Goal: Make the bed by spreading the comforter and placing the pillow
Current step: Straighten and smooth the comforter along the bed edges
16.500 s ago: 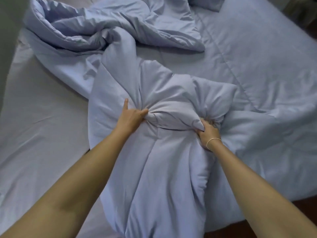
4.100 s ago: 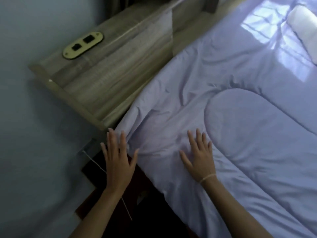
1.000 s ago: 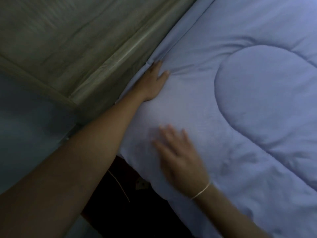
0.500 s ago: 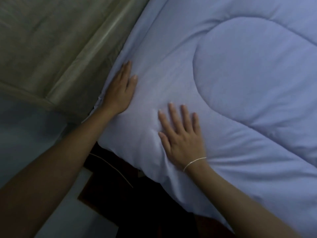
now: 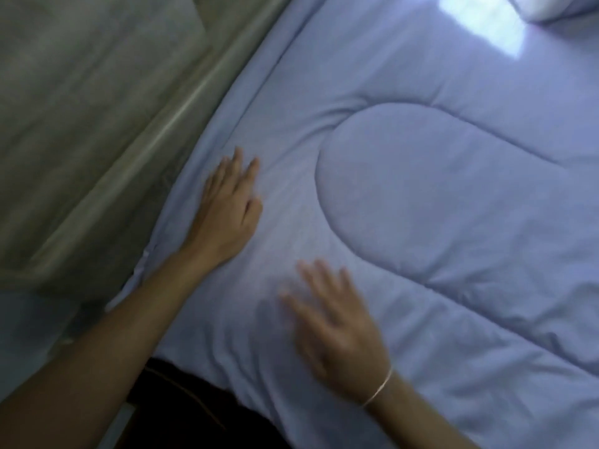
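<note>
Two flat hands lie on the pale blue comforter [image 5: 421,196], which is spread over the bed with a rounded quilted seam: the left hand [image 5: 227,209] near its edge, the blurred right hand [image 5: 337,332] near the corner, fingers straight, holding nothing. A wooden headboard [image 5: 97,124] borders the comforter's left edge, and a pillow [image 5: 557,8] sits far right.

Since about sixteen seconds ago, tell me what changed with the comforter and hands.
The comforter, then bunched and gripped by both hands, now lies spread flat over the bed. Both hands let go: the left hand rests flat near the wooden headboard, and the right hand, blurred, sweeps across the corner. A pillow shows at the top right. The fingers remain straight, as a second ago.
</note>
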Demonstrator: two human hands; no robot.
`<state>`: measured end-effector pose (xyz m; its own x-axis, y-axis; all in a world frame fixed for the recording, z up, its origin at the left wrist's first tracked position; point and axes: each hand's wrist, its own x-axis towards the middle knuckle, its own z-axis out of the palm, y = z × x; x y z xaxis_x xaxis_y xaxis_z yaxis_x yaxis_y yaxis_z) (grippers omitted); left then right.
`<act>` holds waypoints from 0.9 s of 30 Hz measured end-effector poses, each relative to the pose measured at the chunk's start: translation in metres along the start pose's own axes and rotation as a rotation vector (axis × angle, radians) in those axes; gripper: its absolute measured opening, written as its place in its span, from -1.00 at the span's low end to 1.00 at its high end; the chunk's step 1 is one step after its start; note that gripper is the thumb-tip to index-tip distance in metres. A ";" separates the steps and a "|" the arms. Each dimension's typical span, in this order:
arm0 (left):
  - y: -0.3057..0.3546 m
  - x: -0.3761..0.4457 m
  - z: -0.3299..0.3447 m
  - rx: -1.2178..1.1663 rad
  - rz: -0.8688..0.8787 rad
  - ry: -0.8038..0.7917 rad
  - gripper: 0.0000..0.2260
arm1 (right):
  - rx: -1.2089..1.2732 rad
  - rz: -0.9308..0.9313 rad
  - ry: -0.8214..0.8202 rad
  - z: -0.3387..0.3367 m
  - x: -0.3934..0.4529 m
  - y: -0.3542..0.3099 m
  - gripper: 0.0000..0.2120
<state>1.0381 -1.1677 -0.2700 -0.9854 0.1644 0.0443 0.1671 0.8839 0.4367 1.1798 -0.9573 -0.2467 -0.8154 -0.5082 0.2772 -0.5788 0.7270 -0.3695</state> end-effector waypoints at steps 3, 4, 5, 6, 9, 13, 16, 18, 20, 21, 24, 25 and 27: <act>0.014 0.025 0.008 0.042 -0.017 -0.052 -0.45 | -0.201 0.368 0.088 -0.028 0.028 0.094 -0.57; 0.013 0.026 0.013 0.104 -0.014 -0.060 -0.46 | -0.216 0.514 0.044 -0.034 0.034 0.121 -0.51; 0.010 0.024 0.017 0.161 -0.002 -0.059 -0.47 | -0.226 0.643 -0.005 -0.035 0.034 0.141 -0.45; 0.006 0.020 0.020 0.205 0.011 -0.058 -0.47 | -0.259 0.724 -0.045 -0.033 0.031 0.154 -0.41; 0.001 0.006 0.024 0.262 0.043 -0.060 -0.47 | -0.388 0.699 -0.126 -0.020 0.016 0.148 -0.39; 0.000 0.000 0.026 0.285 0.052 -0.054 -0.48 | -0.361 0.619 -0.156 -0.015 -0.009 0.119 -0.37; -0.002 0.000 0.031 0.292 0.045 -0.044 -0.49 | -0.356 0.578 -0.137 -0.008 -0.024 0.107 -0.36; -0.002 -0.001 0.033 0.279 0.035 -0.029 -0.50 | -0.356 0.563 -0.097 -0.002 -0.025 0.105 -0.37; -0.001 0.001 0.037 0.267 0.039 -0.013 -0.50 | -0.360 0.557 -0.065 0.002 -0.025 0.109 -0.38; 0.001 0.001 0.039 0.266 0.038 -0.004 -0.50 | -0.365 0.556 -0.058 0.003 -0.026 0.110 -0.38; 0.001 0.000 0.040 0.275 0.024 0.008 -0.50 | -0.363 0.561 -0.059 0.002 -0.027 0.107 -0.37; 0.002 -0.001 0.038 0.280 0.018 -0.002 -0.50 | -0.364 0.569 -0.072 0.000 -0.026 0.106 -0.37; 0.005 -0.003 0.029 0.280 -0.002 -0.037 -0.49 | -0.360 0.594 -0.114 -0.008 -0.024 0.100 -0.37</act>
<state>1.0427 -1.1509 -0.2935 -0.9848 0.1736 0.0089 0.1725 0.9701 0.1709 1.1411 -0.8686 -0.2836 -0.9998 -0.0084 0.0177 -0.0102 0.9941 -0.1076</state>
